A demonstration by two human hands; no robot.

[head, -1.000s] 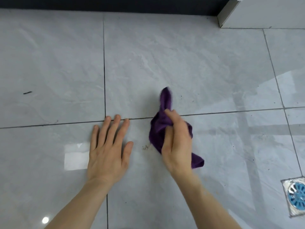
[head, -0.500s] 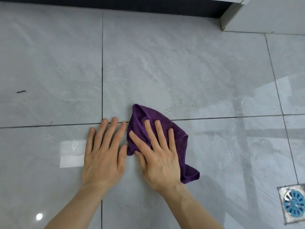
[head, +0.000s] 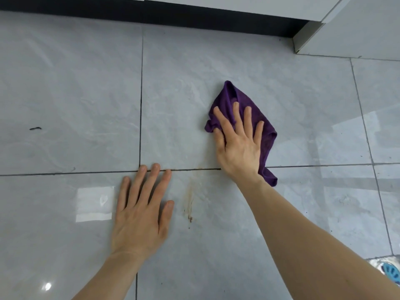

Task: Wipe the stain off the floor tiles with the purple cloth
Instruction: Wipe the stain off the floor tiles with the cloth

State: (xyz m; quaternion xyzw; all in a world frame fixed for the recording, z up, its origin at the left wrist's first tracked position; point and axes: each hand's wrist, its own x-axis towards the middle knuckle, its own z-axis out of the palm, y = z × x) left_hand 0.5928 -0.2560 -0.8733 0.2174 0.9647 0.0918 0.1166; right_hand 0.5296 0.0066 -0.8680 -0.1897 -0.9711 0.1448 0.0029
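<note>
Grey floor tiles (head: pixel 86 83), one purple cloth (head: pixel 266 135), two flat hands

glossy grey tiles (head: pixel 86 83), dark plinth (head: pixel 194 18), drain (head: pixel 391 270)

The purple cloth (head: pixel 257 118) lies crumpled and partly spread flat on the pale grey, glossy floor tiles (head: pixel 86 94), on the far side of a dark grout line, one corner pointing toward the floor's far edge and another trailing back across the grout. The stain (head: pixel 190 202) is a thin brownish streak with darker specks at its near end, lying on the nearer tile just beside that grout line, apart from the cloth.
</note>
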